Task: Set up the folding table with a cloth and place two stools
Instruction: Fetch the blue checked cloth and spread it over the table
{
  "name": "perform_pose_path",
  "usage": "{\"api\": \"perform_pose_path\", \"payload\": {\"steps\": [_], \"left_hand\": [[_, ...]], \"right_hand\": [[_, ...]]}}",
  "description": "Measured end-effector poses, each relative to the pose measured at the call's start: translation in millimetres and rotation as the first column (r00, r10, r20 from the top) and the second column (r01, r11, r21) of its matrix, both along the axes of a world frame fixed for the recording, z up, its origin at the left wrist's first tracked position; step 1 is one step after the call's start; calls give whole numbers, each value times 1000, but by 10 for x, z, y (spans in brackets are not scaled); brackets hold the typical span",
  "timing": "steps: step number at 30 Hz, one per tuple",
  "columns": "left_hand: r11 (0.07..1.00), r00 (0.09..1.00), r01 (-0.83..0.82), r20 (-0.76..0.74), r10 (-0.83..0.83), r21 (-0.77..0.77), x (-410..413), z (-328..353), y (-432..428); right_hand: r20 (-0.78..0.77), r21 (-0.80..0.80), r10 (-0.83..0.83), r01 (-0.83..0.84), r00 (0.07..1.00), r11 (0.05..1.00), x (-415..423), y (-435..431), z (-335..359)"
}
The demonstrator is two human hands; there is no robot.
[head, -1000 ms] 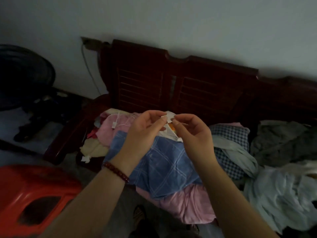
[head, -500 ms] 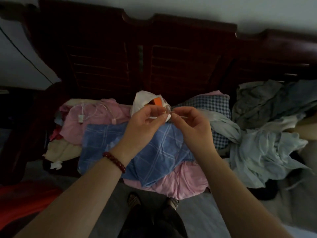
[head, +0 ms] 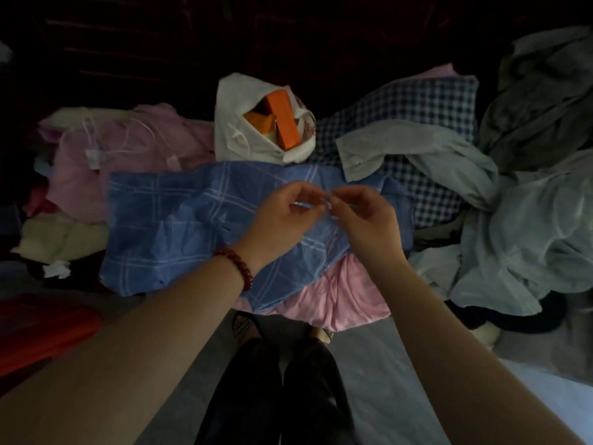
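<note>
Wooden bench (head: 134,59) heaped with clothes (head: 513,252); blue checked cloth (head: 167,226) uppermost; white bag (head: 234,130) holding orange boxes (head: 285,123); left hand (head: 282,216) and right hand (head: 365,220) curled, fingertips meeting, hold indiscernible; red stool (head: 41,329).

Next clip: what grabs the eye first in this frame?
The left hand and right hand meet fingertip to fingertip at centre, over a blue checked cloth. Behind them a white bag gapes open, showing bright orange boxes. A red stool edges in at lower left.
</note>
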State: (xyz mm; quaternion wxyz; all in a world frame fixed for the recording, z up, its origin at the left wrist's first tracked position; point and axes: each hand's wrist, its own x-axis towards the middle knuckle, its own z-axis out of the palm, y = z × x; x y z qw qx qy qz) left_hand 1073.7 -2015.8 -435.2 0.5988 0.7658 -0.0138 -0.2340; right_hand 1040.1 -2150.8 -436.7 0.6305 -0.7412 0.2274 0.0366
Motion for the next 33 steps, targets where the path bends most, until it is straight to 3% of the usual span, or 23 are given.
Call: {"api": "perform_pose_path", "payload": {"steps": [10, 21, 24, 33], "left_hand": [[987, 994, -2, -107, 20, 160, -106, -1339, -286], [964, 985, 40, -174, 7, 262, -170, -1512, -339], [951, 986, 67, -164, -17, 301, -162, -1578, -356], [908, 984, 100, -176, -30, 406, -162, -1709, -333]], "right_hand": [[-256, -136, -64, 30, 965, 990, -92, -218, -1329], [-398, -229, -72, -23, 915, 973, 46, -253, -1930], [-415, -193, -72, -11, 907, 981, 11, -307, -2312], [-453, -25, -88, 86, 887, 996, 109, -131, -1972]]}}
